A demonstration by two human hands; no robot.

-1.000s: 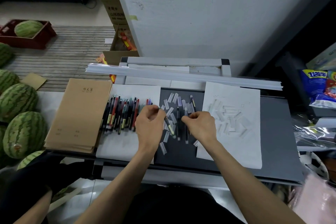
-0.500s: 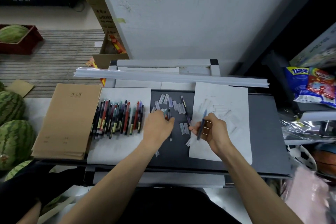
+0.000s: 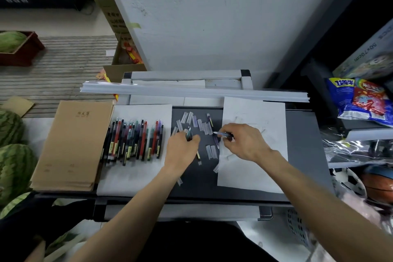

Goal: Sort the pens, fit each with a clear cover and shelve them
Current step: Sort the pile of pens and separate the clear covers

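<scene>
Pens (image 3: 134, 140) lie side by side in a close row on the white sheet (image 3: 138, 176) at the left of the worktop (image 3: 197, 189); whether these already wear covers is too fine to tell. Clear covers (image 3: 204, 126) lie scattered on the dark middle strip, with a few loose pens (image 3: 216, 141) among them, so a good share of the fitting appears to remain. Your left hand (image 3: 180, 151) curls its fingers round a teal pen (image 3: 188, 134). Your right hand (image 3: 244, 142) pinches a blue pen (image 3: 223, 134) held crosswise, its pale end pointing toward the covers. Judge the work as partway through sorting and covering: one row is laid out, two pens are in hand, and shelving shows no sign of having begun.
</scene>
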